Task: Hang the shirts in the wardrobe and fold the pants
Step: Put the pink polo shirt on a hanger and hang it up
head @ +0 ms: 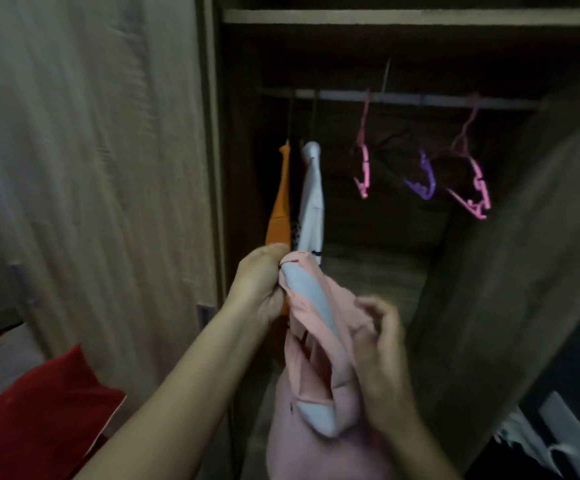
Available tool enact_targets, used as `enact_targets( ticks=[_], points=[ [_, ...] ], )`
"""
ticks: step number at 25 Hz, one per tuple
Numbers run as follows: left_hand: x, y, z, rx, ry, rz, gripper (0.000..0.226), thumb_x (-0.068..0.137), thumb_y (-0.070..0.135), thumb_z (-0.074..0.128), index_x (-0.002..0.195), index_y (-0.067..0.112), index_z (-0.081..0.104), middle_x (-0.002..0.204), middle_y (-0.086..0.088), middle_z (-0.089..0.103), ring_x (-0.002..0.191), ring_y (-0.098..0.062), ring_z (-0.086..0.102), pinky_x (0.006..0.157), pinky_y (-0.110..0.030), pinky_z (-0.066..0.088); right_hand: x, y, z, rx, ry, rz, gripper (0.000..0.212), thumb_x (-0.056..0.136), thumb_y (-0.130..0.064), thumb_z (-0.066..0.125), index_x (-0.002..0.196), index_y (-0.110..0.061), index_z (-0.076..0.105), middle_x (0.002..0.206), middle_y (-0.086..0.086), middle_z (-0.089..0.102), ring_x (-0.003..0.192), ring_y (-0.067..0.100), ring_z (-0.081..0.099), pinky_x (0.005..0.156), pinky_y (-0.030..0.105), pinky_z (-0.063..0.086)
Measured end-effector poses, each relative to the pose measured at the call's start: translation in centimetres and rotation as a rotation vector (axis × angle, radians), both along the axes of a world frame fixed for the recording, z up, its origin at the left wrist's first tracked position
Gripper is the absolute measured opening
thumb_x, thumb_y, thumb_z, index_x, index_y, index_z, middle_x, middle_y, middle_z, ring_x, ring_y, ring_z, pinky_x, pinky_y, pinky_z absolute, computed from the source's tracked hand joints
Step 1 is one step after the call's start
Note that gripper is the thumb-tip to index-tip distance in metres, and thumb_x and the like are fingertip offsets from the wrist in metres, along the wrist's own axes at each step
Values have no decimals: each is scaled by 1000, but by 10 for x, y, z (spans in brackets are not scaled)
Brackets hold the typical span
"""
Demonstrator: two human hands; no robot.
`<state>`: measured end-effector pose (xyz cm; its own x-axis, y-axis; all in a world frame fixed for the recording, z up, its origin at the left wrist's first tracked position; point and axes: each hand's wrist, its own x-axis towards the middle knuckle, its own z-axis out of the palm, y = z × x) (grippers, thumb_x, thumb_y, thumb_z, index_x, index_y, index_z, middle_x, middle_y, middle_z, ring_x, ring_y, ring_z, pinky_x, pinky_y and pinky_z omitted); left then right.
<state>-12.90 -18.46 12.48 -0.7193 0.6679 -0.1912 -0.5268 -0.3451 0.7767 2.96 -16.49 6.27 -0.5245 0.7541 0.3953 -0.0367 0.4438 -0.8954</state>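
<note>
I hold a pink shirt (319, 368) with a pale grey collar in front of the open wardrobe (368, 230). My left hand (260, 282) grips the top of the shirt near the collar. My right hand (382, 358) pinches the pink fabric lower down on the right side; it is blurred. An orange shirt (279, 206) and a white shirt (312, 199) hang at the left end of the rail (402, 98). Two pink hangers (363, 161) (472, 178) and a purple hanger (423, 178) hang bare further right.
The wardrobe door (91, 168) stands on the left, its other side panel (523, 237) on the right. A shelf (402, 17) runs above the rail. A red cloth (35, 420) lies at lower left. Pale clothing (537, 441) shows at lower right.
</note>
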Motion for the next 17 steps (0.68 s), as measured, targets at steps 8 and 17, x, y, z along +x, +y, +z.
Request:
enact_targets(
  ticks=[8, 17],
  points=[
    [-5, 17, -34, -83, -198, -78, 12, 93, 12, 49, 99, 3, 56, 93, -13, 55, 79, -19, 58, 49, -23, 55, 17, 46, -14, -15, 24, -20, 12, 88, -13, 54, 87, -23, 61, 79, -7, 65, 73, 0, 60, 63, 11, 45],
    [14, -8, -74, -392, 1227, -87, 8, 86, 30, 63, 91, 28, 57, 92, 9, 55, 81, 5, 55, 67, -14, 47, -9, 65, 33, 36, 18, 181, 10, 88, -15, 54, 80, -22, 56, 73, -8, 57, 67, 0, 53, 60, 13, 42]
  ],
)
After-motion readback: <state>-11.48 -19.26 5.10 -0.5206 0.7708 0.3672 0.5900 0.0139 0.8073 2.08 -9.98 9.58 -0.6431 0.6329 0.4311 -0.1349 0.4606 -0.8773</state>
